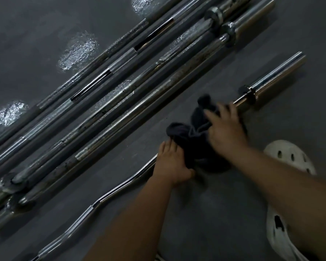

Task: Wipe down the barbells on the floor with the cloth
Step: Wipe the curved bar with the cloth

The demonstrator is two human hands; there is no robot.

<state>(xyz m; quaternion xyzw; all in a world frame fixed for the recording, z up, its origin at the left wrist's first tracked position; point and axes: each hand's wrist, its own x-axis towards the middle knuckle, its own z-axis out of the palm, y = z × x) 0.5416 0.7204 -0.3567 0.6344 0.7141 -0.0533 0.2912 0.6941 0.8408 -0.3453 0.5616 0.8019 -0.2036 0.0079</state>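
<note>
Barbells (120, 102) lie side by side on the dark floor (224, 213), four or five long ones, running from the lower left of the frame up to the upper right, some scuffed and spotted. Nearer the person is a curl bar (120, 187), apart from the rest, wavy and shiny, with its chrome sleeve (277, 78) poking out at the right. A dark cloth (188, 146) is bunched over the middle of that bar, just below the centre of the frame. The left hand (169, 162) rests across the bar at the cloth's lower left edge, fingers straight and close together, thumb against the cloth. The right hand (226, 129) is on top of the cloth at its upper right end, blurred, fingers spread; whether they clutch the cloth or only press on it, I cannot tell. Pale glinting patches (77, 51) show on the floor in the upper left. Two white shoes (290, 159) with holes in them sit at the lower right, beside the right forearm.
</note>
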